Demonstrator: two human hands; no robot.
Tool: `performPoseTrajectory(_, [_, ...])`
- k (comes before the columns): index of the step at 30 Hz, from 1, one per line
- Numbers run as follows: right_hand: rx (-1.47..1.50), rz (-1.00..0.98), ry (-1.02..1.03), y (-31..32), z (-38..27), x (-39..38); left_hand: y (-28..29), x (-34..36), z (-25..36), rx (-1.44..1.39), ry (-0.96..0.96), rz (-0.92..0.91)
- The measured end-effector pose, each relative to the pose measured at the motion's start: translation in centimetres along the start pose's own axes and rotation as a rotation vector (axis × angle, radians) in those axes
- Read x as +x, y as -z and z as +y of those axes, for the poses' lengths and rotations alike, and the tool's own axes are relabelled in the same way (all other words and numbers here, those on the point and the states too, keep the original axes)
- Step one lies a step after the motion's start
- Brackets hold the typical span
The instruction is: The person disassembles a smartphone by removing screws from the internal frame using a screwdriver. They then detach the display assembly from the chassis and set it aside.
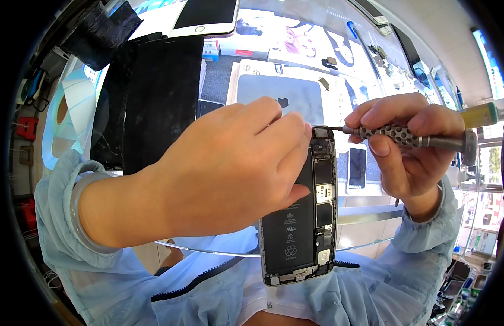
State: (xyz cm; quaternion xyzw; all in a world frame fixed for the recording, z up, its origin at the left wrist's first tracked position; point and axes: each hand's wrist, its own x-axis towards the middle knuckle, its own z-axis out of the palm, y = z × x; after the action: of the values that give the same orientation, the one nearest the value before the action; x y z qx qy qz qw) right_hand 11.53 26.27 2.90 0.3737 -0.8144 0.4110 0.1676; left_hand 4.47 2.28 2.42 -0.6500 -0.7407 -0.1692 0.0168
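Note:
My left hand (219, 168) is closed over the upper left of an opened phone (287, 244), whose dark battery and metal internals show; its fingertips are partly hidden near the phone's top edge. My right hand (409, 146) grips a dimpled metal screwdriver (387, 136) horizontally, its thin tip reaching the phone's top right corner beside my left fingers.
Black sheets (159, 76) lie left, beside a label roll (67, 114) and black wrapped object (100, 35). A white phone (205, 16), printed boxes (295, 41), a grey pictured panel (271, 92), small parts (328, 63) and a small phone (357, 165) lie on the glass counter (371, 217).

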Motion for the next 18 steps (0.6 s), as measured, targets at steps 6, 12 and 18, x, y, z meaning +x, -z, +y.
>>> performPoseTrajectory(6, [-0.054, -0.098, -0.017, 0.58, -0.33, 0.07, -0.05, 0.00, -0.01, -0.018, 0.001, 0.019])
performPoseTrajectory(12, [-0.034, -0.088, -0.018, 0.36, -0.51, 0.15, -0.17, -0.02, -0.11, -0.027, -0.004, 0.042])
performPoseTrajectory(18, [-0.024, -0.074, -0.021, 0.26, -0.51, 0.07, -0.17, -0.01, -0.11, -0.034, -0.001, 0.042])
